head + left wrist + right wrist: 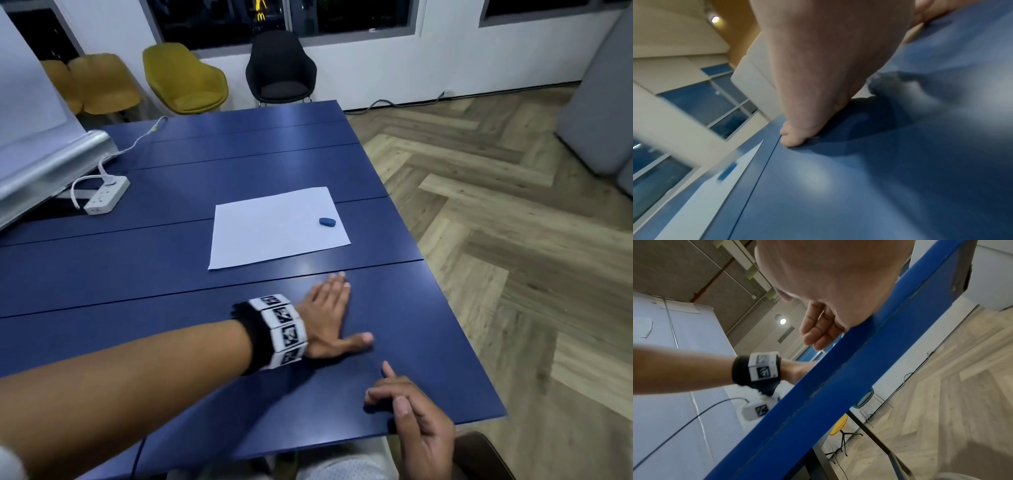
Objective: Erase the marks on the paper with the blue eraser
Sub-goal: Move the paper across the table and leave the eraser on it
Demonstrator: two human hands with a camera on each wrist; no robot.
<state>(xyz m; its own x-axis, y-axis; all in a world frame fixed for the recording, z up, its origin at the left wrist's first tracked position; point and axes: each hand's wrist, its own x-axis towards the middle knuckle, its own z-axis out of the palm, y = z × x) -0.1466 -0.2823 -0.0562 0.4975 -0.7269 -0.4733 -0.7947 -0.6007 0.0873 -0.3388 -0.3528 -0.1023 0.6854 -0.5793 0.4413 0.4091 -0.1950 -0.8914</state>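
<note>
A white sheet of paper (277,228) lies flat on the blue table (191,192), and the small blue eraser (327,222) sits on its right side. No marks on the sheet are plain from here. My left hand (329,315) rests flat on the table just in front of the paper, fingers straight, thumb spread. In the left wrist view its fingers (795,136) press the tabletop, with the paper (705,191) and eraser (726,173) beyond. My right hand (407,411) hovers at the table's near right edge, fingers loosely curled, holding nothing; its fingers (818,332) show above the table edge.
A white power strip (106,195) with cables lies at the table's left, beside a rolled white screen (44,164). Yellow chairs (185,80) and a black chair (279,68) stand behind the table. Wooden floor (513,222) lies to the right.
</note>
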